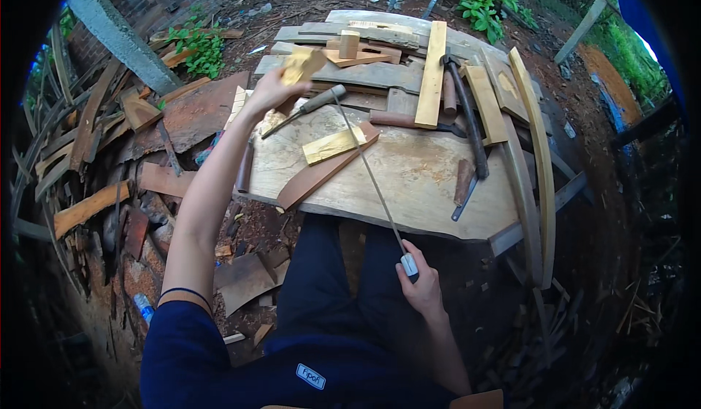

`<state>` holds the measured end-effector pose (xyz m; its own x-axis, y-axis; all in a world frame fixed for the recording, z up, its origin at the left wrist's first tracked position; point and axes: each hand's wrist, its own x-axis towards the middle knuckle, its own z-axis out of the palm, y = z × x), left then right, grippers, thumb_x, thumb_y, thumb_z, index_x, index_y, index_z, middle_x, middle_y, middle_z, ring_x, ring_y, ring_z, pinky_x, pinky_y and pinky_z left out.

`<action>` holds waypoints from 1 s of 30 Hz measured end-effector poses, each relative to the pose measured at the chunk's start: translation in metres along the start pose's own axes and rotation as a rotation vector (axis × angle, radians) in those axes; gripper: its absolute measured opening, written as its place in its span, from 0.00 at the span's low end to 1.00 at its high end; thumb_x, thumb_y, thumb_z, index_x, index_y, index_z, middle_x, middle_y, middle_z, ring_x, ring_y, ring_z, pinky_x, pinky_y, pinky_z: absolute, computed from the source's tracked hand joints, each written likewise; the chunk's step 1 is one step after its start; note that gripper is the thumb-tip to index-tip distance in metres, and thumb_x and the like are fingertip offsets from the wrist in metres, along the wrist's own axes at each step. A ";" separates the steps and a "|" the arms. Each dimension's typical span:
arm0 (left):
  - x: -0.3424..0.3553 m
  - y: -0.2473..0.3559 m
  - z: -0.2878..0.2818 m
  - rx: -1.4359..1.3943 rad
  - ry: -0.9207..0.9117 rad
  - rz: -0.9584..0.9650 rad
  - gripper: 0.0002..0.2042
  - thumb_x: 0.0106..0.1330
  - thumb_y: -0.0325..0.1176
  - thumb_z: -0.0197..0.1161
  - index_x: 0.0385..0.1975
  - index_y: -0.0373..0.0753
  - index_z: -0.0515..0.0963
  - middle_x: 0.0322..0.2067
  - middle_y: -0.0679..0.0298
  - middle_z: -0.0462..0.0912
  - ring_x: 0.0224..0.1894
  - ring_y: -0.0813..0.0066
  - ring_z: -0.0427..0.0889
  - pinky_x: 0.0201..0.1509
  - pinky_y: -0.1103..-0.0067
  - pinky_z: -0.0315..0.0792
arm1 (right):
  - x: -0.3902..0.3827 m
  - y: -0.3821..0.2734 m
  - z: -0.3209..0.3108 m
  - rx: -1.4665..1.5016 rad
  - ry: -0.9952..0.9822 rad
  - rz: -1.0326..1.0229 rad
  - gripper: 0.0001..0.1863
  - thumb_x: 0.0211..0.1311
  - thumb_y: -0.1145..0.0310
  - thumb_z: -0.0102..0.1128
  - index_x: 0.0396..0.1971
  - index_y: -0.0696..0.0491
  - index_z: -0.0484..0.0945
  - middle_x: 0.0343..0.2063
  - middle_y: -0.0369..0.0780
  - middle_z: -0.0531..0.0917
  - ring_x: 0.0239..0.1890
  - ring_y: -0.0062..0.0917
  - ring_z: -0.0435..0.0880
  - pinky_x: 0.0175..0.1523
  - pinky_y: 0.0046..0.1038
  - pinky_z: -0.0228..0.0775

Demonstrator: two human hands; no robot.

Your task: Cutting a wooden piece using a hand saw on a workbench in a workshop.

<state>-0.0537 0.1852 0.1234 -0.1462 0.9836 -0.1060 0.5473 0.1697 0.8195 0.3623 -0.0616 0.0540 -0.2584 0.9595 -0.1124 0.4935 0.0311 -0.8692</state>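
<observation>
A yellow wood block (pixel 305 62) is firmly gripped in the left hand (pixel 274 91) above the far-left part of the workbench (pixel 416 183); the block is blurred, and some fingers are hidden. Beyond the near edge, the silver grip (pixel 410 264) of a long thin metal rod (pixel 379 186) is clasped in the right hand (pixel 422 285) and partly covered by its fingers. The rod is extended over the near edge; its far tip is seen over a wooden-handled tool (pixel 323 99), and whether they touch cannot be told. A short yellow board (pixel 328 146) is crossed by it in view. A reddish-brown board (pixel 314 184) is partly covered by that board. The far edge is obscured by stacked planks (pixel 343 73), the right edge by a long curved strip (pixel 540 168).
</observation>
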 end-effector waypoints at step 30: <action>0.012 -0.100 0.058 0.939 0.229 0.433 0.05 0.60 0.28 0.59 0.34 0.40 0.79 0.40 0.61 0.80 0.47 0.61 0.79 0.49 0.67 0.76 | 0.003 -0.010 -0.005 -0.050 -0.023 0.036 0.27 0.62 0.70 0.63 0.62 0.50 0.71 0.35 0.53 0.85 0.41 0.46 0.87 0.43 0.37 0.79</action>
<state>-0.0625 0.1831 0.0072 0.1158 0.9530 0.2799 0.9930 -0.1171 -0.0123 0.3603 -0.0574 0.0650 -0.2587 0.9535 -0.1548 0.5438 0.0113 -0.8391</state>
